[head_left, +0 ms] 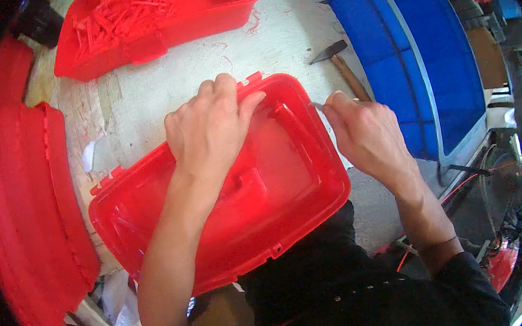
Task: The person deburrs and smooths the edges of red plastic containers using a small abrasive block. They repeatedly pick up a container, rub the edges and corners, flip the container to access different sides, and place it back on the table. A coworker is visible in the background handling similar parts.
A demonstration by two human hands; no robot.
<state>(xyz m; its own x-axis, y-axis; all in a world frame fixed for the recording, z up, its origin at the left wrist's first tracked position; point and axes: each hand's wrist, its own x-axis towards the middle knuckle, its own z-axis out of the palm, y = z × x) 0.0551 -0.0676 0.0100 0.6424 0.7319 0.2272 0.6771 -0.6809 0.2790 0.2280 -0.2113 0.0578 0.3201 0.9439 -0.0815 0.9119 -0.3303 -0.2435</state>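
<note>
A red plastic box shell [290,192] lies open side up on the white worktable, near the front edge. My left hand [208,127] rests palm down on its far rim and presses it in place. At the shell's right rim, my right hand [367,135] pinches a small thin metal blade [317,104], whose tip touches the rim's edge. A moulded handle recess [247,184] shows inside the shell, partly hidden by my left forearm.
A second red tray [217,4] full of thin red plastic trimmings stands at the back. A stack of red shells [22,216] fills the left side. A hammer [343,63] lies right of centre, next to blue crates [415,49].
</note>
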